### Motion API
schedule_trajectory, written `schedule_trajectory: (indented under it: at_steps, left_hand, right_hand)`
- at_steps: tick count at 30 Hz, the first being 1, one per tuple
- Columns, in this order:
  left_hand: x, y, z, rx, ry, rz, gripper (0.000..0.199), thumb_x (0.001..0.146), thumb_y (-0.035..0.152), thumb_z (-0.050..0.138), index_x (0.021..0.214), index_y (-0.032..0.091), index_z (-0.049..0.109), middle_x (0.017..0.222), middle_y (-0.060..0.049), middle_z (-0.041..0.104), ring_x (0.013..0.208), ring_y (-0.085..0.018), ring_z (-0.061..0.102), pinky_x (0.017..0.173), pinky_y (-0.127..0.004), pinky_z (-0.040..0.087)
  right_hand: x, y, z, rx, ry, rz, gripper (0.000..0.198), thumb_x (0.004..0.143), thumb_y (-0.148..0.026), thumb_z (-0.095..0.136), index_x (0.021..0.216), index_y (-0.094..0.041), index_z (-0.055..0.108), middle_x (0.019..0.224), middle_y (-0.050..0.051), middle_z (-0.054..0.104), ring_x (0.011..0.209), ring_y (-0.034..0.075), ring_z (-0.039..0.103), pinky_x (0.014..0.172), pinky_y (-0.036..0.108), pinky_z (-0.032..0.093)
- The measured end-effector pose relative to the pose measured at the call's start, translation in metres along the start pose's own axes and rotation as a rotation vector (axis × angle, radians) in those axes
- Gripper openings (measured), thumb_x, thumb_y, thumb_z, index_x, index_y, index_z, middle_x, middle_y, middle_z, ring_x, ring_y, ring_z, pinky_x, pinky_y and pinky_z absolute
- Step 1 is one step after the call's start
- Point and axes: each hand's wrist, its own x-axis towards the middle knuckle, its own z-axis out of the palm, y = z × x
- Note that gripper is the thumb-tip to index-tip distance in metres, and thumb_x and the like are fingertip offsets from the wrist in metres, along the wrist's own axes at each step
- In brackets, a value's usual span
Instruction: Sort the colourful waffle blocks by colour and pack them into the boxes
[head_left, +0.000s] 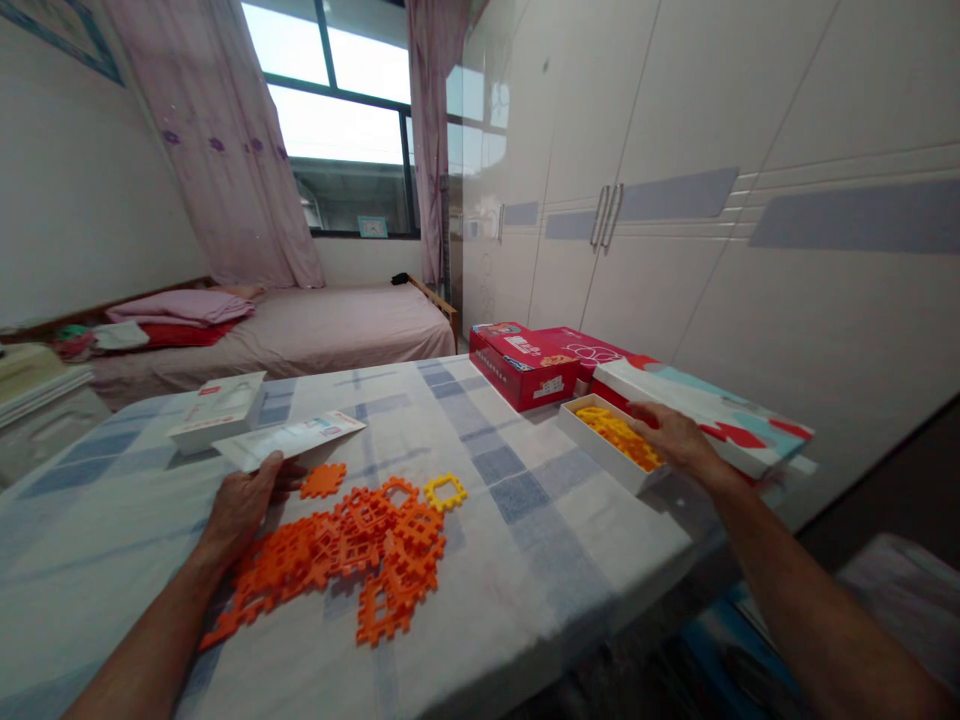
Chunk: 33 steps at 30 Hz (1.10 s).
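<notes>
My left hand (pixel 244 505) is at the left end of a heap of orange interlocking plastic pieces (pixel 352 540). Its fingers are apart, with the thumb by the lower edge of a white printed packet (pixel 289 440) and the fingers near a single solid orange piece (pixel 324 481). One yellow square frame piece (pixel 445 492) lies at the heap's right end. Over on the right, my right hand (pixel 679 440) reaches across the rim of a white open box (pixel 600 455). Its fingers extend above the yellow pieces (pixel 619 435) inside; the fingertips are partly hidden.
A white carton (pixel 217 410) sits at the table's left. Behind the open box stand a red box (pixel 521 370) and a large flat white, red and blue box (pixel 705 410). Checked cloth (pixel 517 500) covers the table. A bed (pixel 337 325) and wardrobe (pixel 675 120) are beyond.
</notes>
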Motion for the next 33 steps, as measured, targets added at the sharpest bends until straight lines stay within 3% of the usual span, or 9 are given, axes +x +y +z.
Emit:
schedule_trajectory:
  at_steps: [4,7,12,14,16,20,24,28,33]
  left_hand:
    - [0.0,0.0,0.001,-0.004,-0.01,-0.001,0.037,0.073,0.047,0.049,0.072,0.014,0.067,0.08,-0.01,0.074,0.073,-0.022,0.067,0.065,-0.028,0.052]
    - [0.001,-0.001,0.0,0.002,-0.006,0.002,0.037,0.074,0.047,0.049,0.073,0.014,0.067,0.079,-0.009,0.074,0.072,-0.022,0.067,0.067,-0.029,0.053]
    - [0.001,-0.003,0.001,-0.024,0.002,0.016,0.038,0.073,0.047,0.051,0.074,0.013,0.067,0.079,-0.011,0.074,0.071,-0.022,0.067,0.065,-0.029,0.052]
    - [0.0,-0.002,0.002,-0.025,0.01,0.023,0.039,0.073,0.048,0.05,0.071,0.013,0.067,0.077,-0.012,0.073,0.069,-0.022,0.067,0.063,-0.029,0.051]
    - [0.0,-0.002,0.003,-0.026,0.028,0.032,0.038,0.073,0.048,0.049,0.068,0.015,0.066,0.075,-0.012,0.073,0.067,-0.022,0.066,0.062,-0.029,0.051]
    - [0.0,-0.001,0.005,-0.021,0.041,0.051,0.036,0.073,0.047,0.048,0.064,0.017,0.066,0.073,-0.011,0.073,0.065,-0.021,0.066,0.06,-0.028,0.051]
    - [-0.001,-0.003,0.004,-0.033,0.026,0.045,0.038,0.071,0.049,0.049,0.067,0.015,0.067,0.075,-0.011,0.073,0.066,-0.021,0.067,0.061,-0.029,0.051]
    - [0.0,-0.004,0.002,-0.047,0.009,0.032,0.042,0.07,0.05,0.05,0.075,0.012,0.067,0.078,-0.011,0.073,0.068,-0.021,0.067,0.06,-0.027,0.05]
    - [-0.002,0.001,0.001,-0.024,-0.005,0.023,0.043,0.072,0.052,0.051,0.075,0.012,0.067,0.076,-0.011,0.073,0.071,-0.021,0.067,0.062,-0.027,0.05]
  right_hand:
    - [-0.005,0.008,0.015,-0.04,-0.011,-0.085,0.046,0.082,-0.042,0.049,0.115,-0.016,0.066,0.114,0.012,0.067,0.101,0.027,0.063,0.087,0.04,0.049]
    - [-0.005,0.012,0.023,-0.102,0.021,-0.07,0.042,0.084,-0.041,0.047,0.111,-0.018,0.068,0.113,0.012,0.067,0.099,0.028,0.063,0.083,0.041,0.049]
    - [-0.005,0.002,0.017,-0.142,0.074,-0.09,0.038,0.085,-0.036,0.042,0.102,-0.018,0.071,0.111,0.012,0.068,0.103,0.03,0.061,0.09,0.046,0.046]
    - [-0.007,-0.018,0.011,-0.057,0.141,-0.11,0.037,0.084,-0.036,0.044,0.104,-0.017,0.07,0.11,0.013,0.067,0.103,0.029,0.061,0.091,0.045,0.046]
    - [-0.01,-0.049,0.007,0.105,0.115,-0.149,0.035,0.084,-0.037,0.048,0.106,-0.02,0.069,0.109,0.011,0.068,0.099,0.027,0.062,0.088,0.042,0.048]
    - [-0.027,-0.13,0.017,0.401,-0.24,-0.358,0.032,0.085,-0.035,0.052,0.11,-0.021,0.067,0.111,0.007,0.067,0.094,0.021,0.064,0.08,0.034,0.052]
    - [-0.042,-0.192,0.048,0.347,-0.478,-0.662,0.046,0.08,-0.028,0.062,0.125,-0.019,0.058,0.128,0.01,0.058,0.115,0.024,0.054,0.099,0.039,0.042]
    - [-0.043,-0.213,0.08,0.261,-0.556,-0.8,0.046,0.079,-0.023,0.063,0.124,-0.02,0.058,0.125,0.01,0.06,0.117,0.025,0.052,0.098,0.039,0.04]
    - [-0.04,-0.21,0.088,0.239,-0.484,-0.769,0.045,0.077,-0.03,0.066,0.12,-0.018,0.061,0.118,0.012,0.06,0.108,0.025,0.054,0.092,0.036,0.042]
